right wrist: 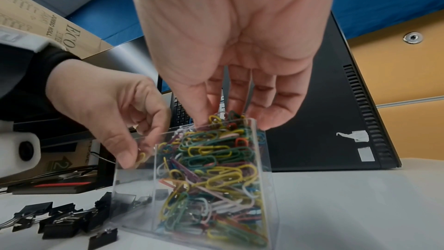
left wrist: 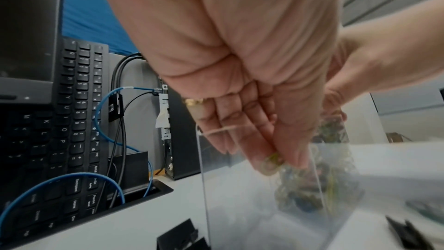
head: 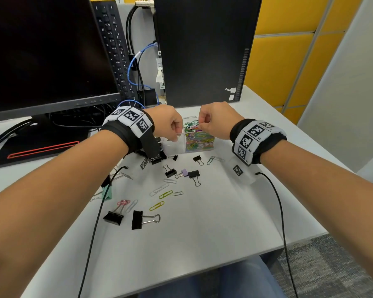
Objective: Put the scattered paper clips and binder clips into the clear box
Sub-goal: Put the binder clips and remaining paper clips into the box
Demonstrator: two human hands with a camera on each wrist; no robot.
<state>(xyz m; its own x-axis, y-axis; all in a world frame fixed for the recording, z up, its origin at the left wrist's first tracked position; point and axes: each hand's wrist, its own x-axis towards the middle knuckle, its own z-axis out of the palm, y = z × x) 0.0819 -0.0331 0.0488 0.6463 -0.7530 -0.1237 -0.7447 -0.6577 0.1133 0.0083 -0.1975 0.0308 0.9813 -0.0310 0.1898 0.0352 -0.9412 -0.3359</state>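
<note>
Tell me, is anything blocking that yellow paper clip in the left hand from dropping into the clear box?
Nothing visible. The left hand pinches the yellow paper clip right at the open top of the clear box, above its emptier left compartment. No lid shows, and the right hand is over the full right compartment.

The right hand [right wrist: 230,48] filled the upper centre of the frame, its fingertips [right wrist: 204,119] dipping into the heaped coloured paper clips [right wrist: 211,174] in the clear box [right wrist: 269,187]. At left, the left hand [right wrist: 108,109] pinched a yellow clip [right wrist: 140,159] over the box's emptier compartment. Black binder clips [right wrist: 60,220] lay at lower left.
</note>
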